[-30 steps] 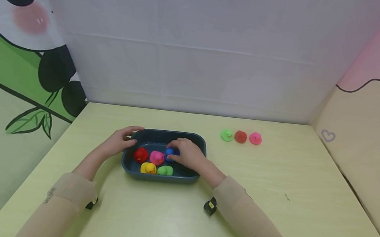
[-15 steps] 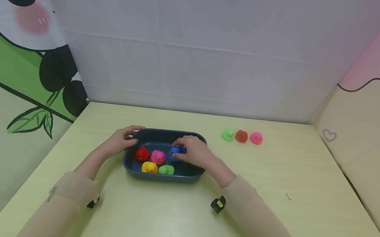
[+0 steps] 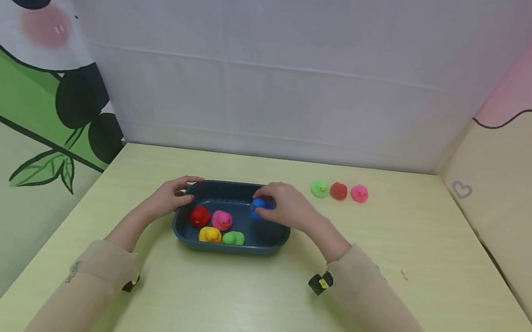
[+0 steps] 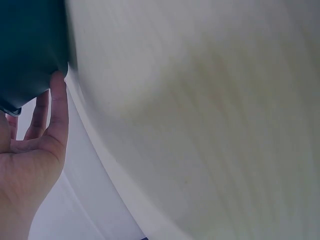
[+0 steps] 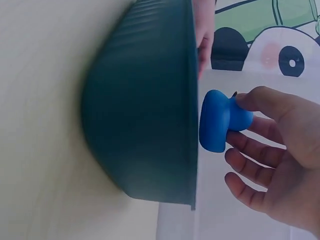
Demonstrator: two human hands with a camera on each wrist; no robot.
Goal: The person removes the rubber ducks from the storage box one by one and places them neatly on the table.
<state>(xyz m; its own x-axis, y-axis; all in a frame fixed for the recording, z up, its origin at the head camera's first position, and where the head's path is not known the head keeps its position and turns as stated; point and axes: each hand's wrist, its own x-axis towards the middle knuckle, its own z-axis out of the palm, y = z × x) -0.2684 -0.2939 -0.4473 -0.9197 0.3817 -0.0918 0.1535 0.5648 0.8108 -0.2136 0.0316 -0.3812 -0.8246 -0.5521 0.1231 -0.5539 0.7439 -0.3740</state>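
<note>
My right hand [image 3: 290, 206] pinches a blue rubber duck [image 5: 215, 122] by its head between thumb and fingertips. In the right wrist view the duck is just above the rim of a dark blue-green plastic tub [image 5: 145, 100]. My left hand [image 3: 169, 198] holds the tub's left end, thumb at the rim and a fingertip against the outer wall [image 4: 30, 50]. Inside the tub lie a red duck [image 3: 199, 216], a pink duck [image 3: 222, 220], a yellow duck [image 3: 209, 234] and a green duck [image 3: 234, 238], grouped toward the left and front.
Behind and right of the tub, a green duck [image 3: 320, 189], a red duck [image 3: 338, 190] and a pink duck [image 3: 359, 193] stand in a row on the pale table [image 3: 243, 303]. A pale cloth wall [image 3: 271, 108] rises at the table's back edge.
My right hand has lifted the blue duck off the group in the tub and carried it right and up, over the tub's right part. My left hand stays at the rim.
</note>
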